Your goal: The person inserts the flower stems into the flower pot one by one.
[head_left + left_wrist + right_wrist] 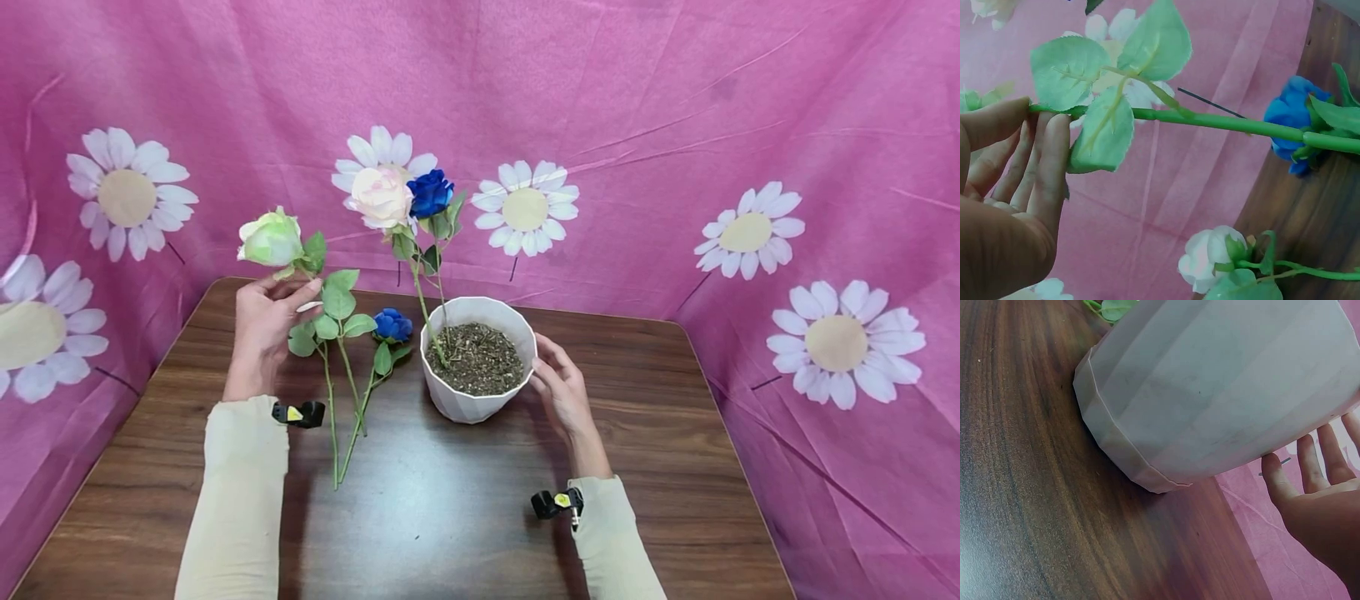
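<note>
1. the white pot [468,408] stands upright on the desk [435,517], near its far edge; it has faceted sides and a wide open mouth.
2. dark, crumbly soil [486,362] lies in it, its surface below the rim.
3. two flowers stand in that soil, toward the pot's left side: a pale pink rose [381,197], its stem leaning left, and a blue rose [432,193] just beside it, both heads well above the rim.
4. the right hand [562,392] has a released grip: its fingers reach out, tips resting against the pot's outer wall.
5. the left hand [262,325] has its grip on the green-white rose [272,237], thumb and fingers pinching the stem below the head; this flower is held up left of the pot, outside it.
6. between the left hand and the pot, a second blue flower [393,325] lies on the desk.
7. the left wrist view also shows a white flower [1205,256] lying near it.
8. pink cloth [615,83] printed with daisies hangs behind.
</note>
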Tool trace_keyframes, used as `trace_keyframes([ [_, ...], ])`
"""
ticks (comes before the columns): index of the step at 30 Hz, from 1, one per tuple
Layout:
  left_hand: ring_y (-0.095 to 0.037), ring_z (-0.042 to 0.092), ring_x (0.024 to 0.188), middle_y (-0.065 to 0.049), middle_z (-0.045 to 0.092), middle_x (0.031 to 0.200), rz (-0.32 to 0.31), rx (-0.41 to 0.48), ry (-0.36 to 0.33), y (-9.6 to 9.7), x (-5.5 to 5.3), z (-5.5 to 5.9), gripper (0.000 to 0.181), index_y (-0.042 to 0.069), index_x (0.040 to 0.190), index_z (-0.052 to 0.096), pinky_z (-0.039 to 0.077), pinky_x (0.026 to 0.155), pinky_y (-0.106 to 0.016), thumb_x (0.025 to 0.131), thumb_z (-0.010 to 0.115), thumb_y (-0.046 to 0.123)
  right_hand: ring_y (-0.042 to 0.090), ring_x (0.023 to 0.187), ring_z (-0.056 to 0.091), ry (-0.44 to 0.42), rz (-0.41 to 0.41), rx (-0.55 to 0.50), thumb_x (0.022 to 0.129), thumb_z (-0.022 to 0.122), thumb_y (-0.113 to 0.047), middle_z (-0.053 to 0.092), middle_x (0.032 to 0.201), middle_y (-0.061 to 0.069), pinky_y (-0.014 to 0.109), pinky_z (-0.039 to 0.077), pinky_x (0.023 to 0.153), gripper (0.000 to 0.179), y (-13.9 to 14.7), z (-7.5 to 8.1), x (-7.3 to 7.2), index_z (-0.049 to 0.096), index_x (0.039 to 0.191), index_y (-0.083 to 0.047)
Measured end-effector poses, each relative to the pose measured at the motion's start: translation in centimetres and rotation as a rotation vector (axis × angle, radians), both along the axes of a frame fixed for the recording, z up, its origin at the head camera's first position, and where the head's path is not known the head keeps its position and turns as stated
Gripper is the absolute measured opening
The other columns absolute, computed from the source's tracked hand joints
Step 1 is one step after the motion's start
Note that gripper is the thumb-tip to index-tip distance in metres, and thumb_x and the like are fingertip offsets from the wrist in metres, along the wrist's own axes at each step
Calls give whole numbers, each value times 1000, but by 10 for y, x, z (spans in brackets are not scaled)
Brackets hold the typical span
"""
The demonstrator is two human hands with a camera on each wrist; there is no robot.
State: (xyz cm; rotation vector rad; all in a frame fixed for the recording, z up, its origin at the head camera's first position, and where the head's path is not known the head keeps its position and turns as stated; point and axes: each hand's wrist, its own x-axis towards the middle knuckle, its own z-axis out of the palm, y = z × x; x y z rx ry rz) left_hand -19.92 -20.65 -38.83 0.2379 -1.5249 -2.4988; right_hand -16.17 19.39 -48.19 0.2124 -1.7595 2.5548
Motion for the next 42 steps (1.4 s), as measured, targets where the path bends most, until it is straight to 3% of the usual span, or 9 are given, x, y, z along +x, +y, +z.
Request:
trace_keyframes([
  [4,-15,73,68,-9,74,77,29,55,36,4,1,4,16,-1,88,75,62,63,-31,81,76,-15,21,117,57,-45,-19,-7,101,50,6,53,130,10,32,56,96,46,-2,6,1,40,146,13],
  [9,-16,73,64,-11,74,74,47,74,49,10,2,6,17,-1,83,74,62,60,-32,82,74,-18,20,116,57,-69,-27,-16,100,49,7,53,130,9,32,55,96,47,-3,7,1,39,146,12],
  [27,-16,71,57,-9,70,70,182,12,60,19,3,16,15,-4,81,74,60,53,-29,78,77,-19,20,114,58,-60,-26,-11,100,50,6,54,130,9,32,55,96,46,-3,4,0,41,145,11],
  [34,-18,71,55,-11,66,63,270,91,171,22,4,22,17,-6,76,70,60,50,-31,78,74,-23,19,116,57,-56,-23,-7,101,50,6,54,131,9,31,55,97,45,-3,4,1,43,145,10],
  [42,-22,69,50,-17,68,63,275,232,365,27,7,42,17,-11,75,67,60,47,-32,76,73,-27,19,115,57,-55,-27,-15,100,49,7,54,131,9,32,55,97,47,-4,8,2,40,146,12],
])
